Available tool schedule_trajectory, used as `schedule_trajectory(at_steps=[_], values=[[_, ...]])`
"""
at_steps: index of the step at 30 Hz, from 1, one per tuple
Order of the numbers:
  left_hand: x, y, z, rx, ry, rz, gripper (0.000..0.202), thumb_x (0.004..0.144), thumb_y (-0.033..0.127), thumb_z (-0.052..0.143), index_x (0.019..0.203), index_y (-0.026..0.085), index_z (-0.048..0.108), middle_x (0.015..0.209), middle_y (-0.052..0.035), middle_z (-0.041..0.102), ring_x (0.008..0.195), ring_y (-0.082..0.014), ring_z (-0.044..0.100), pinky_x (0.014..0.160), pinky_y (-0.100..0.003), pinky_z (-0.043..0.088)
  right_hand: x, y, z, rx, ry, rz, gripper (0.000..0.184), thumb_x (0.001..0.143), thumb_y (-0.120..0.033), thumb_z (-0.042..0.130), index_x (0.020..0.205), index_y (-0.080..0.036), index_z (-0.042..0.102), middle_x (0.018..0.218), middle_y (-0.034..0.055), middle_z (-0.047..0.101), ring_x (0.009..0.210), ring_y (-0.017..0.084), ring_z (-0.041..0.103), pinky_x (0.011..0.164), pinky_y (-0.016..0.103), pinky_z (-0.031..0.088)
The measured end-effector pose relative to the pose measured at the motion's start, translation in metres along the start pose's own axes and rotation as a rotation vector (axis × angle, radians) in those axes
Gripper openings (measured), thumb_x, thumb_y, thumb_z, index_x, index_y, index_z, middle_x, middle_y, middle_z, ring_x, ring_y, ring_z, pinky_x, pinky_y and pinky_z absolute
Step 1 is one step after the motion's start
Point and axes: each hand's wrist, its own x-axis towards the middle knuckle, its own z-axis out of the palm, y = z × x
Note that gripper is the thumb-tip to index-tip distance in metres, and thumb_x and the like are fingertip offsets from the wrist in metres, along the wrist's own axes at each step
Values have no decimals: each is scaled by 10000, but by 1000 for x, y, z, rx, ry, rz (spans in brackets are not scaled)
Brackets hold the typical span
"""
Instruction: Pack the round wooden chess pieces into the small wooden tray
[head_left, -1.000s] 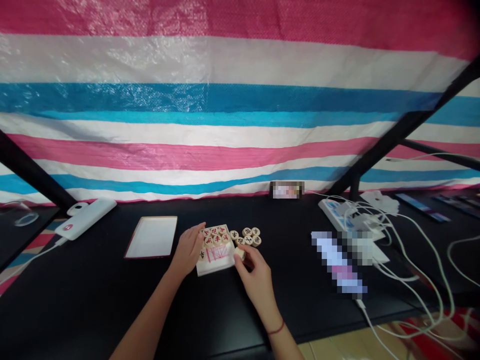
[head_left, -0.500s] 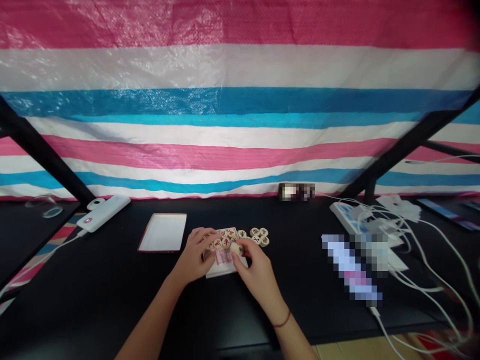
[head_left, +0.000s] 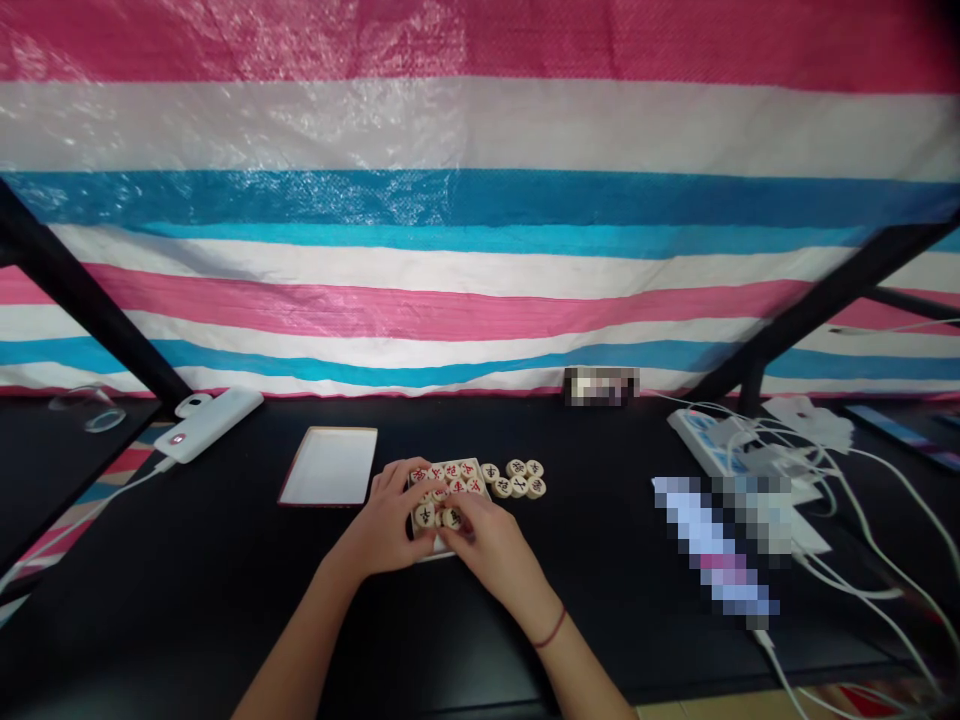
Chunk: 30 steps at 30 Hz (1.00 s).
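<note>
**A:** On my remote feed, the largest thing is a woven plastic tarpaulin [head_left: 480, 130] in pink, white and blue stripes, hanging behind a black tabletop [head_left: 150, 620]. Black metal struts [head_left: 82, 290] slant across it on the left and right. I take the sheet to be a backdrop.

**B:** What sits at the sides of the table?

**A:** On the left are a white power bank [head_left: 210, 425] and a shallow white rectangular tray with a red rim [head_left: 328, 466]. On the right, a white power strip [head_left: 701, 440] feeds a tangle of white cables [head_left: 862, 520], which probably keeps the charging clutter away from the hands. A pixelated oblong object [head_left: 712, 540] beside it is impossible for me to identify.

**B:** And at the centre?

**A:** A white paper board [head_left: 431, 549] lies near the middle, crowded with round wooden chess pieces with red characters [head_left: 452, 470]. A loose cluster of matching pieces [head_left: 517, 480] sits just to its right. My left hand [head_left: 382, 530] cups the board's left side, perhaps to steady the pieces. My right hand [head_left: 491, 550] closes in narrowly from the near right, with its fingertips [head_left: 457, 505] against a piece near the board's near edge.

**B:** Is either hand holding one?

**A:** I can't tell. The fingers hide the contact, and the pieces beneath them are covered.
</note>
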Motion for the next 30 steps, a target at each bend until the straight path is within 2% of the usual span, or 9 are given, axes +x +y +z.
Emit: schedule_trajectory(at_steps=[5, 10, 14, 17, 24, 27, 30], values=[[1, 6, -2, 29, -2, 26, 298, 700, 175, 613, 953, 296, 711, 1341, -48, 474, 1282, -334, 358, 1062, -531, 314, -11, 6, -6, 3, 84, -6, 145, 852, -191, 591, 985, -234, 627, 960, 27, 626, 729, 150, 589, 700, 257, 457], [1, 7, 1, 55, -8, 47, 294, 707, 163, 592, 918, 315, 730, 1378, -14, 468, 1294, -336, 349, 1072, -546, 296, -9, 4, -7, -127, 89, -22, 130, 846, -195, 591, 971, -226, 611, 955, 28, 645, 886, 195, 601, 755, 293, 420], [2, 5, -1, 18, 58, 21, 360, 692, 144, 570, 1012, 268, 677, 1337, -66, 488, 1275, -318, 385, 1072, -524, 324, -3, 0, 0, -168, 80, -14, 69, 831, -190, 591, 898, -204, 582, 877, 27, 645, 870, 209, 596, 735, 300, 380], [1, 2, -2, -1, 81, 11, 412, 683, 144, 582, 1073, 257, 646, 1369, -82, 463, 1300, -322, 378, 1083, -521, 327, -2, -1, 4, -176, 55, -13, 53, 835, -203, 604, 886, -207, 588, 893, 31, 649, 879, 213, 597, 716, 294, 366], [-2, -4, 7, -42, 10, 23, 680, 692, 121, 619, 1344, 268, 498, 1553, -87, 261, 1432, -351, 197, 1129, -555, 265, 2, -6, 0, -246, -25, 32, 105, 811, -177, 608, 912, -204, 599, 911, 38, 681, 853, 208, 620, 707, 292, 355], [-2, -6, 12, -64, -23, 8, 734, 705, 120, 623, 1396, 281, 436, 1566, -92, 232, 1447, -349, 154, 1121, -562, 279, 5, -10, -1, -308, -60, 51, 161, 799, -177, 609, 958, -198, 595, 917, 41, 696, 846, 217, 631, 692, 300, 342], [-2, -9, 17, -73, -37, -6, 737, 718, 148, 643, 1409, 272, 418, 1551, -107, 262, 1440, -347, 179, 1118, -557, 291, 8, -11, 0, -357, -69, 51, 233, 802, -187, 609, 1033, -191, 585, 912, 47, 702, 856, 229, 638, 702, 311, 339]])
